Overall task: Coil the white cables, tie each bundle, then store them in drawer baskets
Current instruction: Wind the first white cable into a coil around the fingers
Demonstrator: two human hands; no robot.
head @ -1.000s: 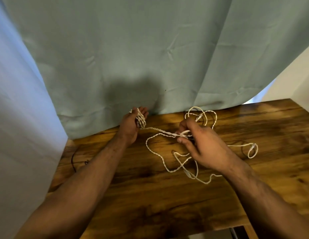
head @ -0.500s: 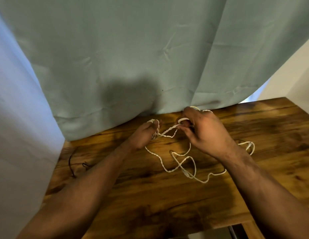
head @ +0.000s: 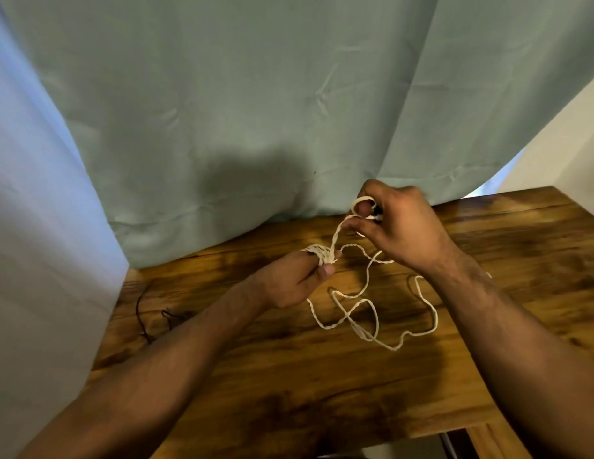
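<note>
The step in hand looks like winding the white cable (head: 358,294) into a small coil, and doing it well probably means keeping each turn the same size over the fingers, feeding the strand with light, even tension, and letting the loose part slide free so it does not knot on itself. The left hand (head: 295,281) is closed around the coil (head: 319,253), which is wrapped over its fingertips, thumb pressed in below to pin the turns. A twisted strand rises from there, up and to the right, to the right hand (head: 401,223), which is raised above the far part of the tabletop (head: 289,392) and pinches a small loop of the cable between thumb and forefinger, the other fingers curled under. Both forearms reach in from the near edge, the left from the near left, the right from the near right, wrist bent slightly down. Most of the cable is not yet wound: it lies slack in crossing loops on the tabletop between and just near of the hands, part of it passing under the right wrist. A thin dark cord (head: 146,313) lies at the left side, well apart. A pale green curtain (head: 256,111) hangs behind the far edge. No drawer baskets are in view.
</note>
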